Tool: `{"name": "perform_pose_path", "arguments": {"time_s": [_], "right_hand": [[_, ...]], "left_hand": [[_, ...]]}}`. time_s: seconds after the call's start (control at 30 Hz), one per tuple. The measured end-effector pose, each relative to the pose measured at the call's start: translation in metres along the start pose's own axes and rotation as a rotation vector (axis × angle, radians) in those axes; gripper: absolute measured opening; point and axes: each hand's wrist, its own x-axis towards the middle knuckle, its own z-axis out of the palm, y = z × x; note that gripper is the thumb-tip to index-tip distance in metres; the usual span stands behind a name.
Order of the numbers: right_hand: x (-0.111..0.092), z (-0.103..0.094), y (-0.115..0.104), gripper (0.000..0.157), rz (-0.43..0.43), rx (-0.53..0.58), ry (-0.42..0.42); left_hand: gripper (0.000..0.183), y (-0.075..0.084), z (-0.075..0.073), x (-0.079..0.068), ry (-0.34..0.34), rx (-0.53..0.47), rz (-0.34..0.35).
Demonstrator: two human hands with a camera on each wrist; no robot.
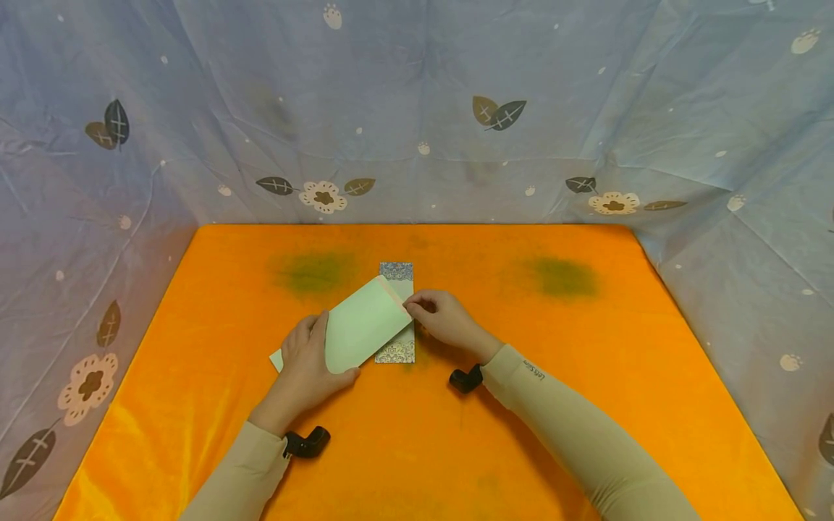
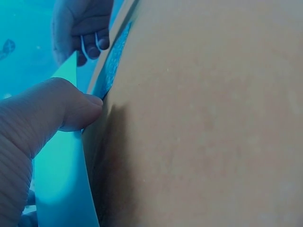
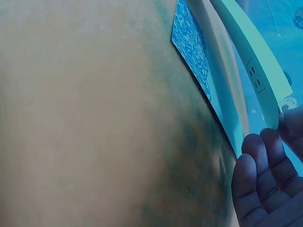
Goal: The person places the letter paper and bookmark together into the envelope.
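Observation:
A pale envelope [image 1: 365, 325] is held tilted above the table, with a pinkish strip along its far right end. My left hand [image 1: 302, 365] grips its near left part, the thumb [image 2: 71, 106] on one face and the other fingers mostly hidden behind. At the far right corner my right hand [image 1: 449, 318] pinches the envelope's edge between thumb and forefinger. In the right wrist view a small printed box [image 3: 255, 75] shows on the envelope's underside. Beneath lies a long card [image 1: 396, 353] with patterned ends and a plain pale middle, partly covered by the envelope.
An orange cloth [image 1: 586, 376] covers the table, with dark greenish patches at the back left and back right. A grey-blue curtain [image 1: 417, 87] with leaf and flower prints hangs behind and along both sides. Black wrist-worn devices [image 1: 308, 442] sit at both cuffs.

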Motion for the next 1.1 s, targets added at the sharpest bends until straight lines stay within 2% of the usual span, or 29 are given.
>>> {"name": "perform_pose_path", "arguments": {"time_s": [0.4,0.8,1.1], "right_hand": [[-0.0015,0.0002,-0.0003,0.021,0.020,0.012,-0.004],[-0.0003,-0.0019,0.0044,0.021,0.032,0.006,0.035],[0.0000,-0.0051,0.0055,0.022,0.047,0.014,0.027]], "left_hand": [[0.112,0.0000,-0.0003,-0.0004,-0.014,-0.006,-0.012],[0.111,-0.0013,-0.0013,-0.0013,-0.007,-0.008,-0.009],[0.113,-0.0023,-0.0026,-0.0009,-0.025,-0.013,-0.041]]}}
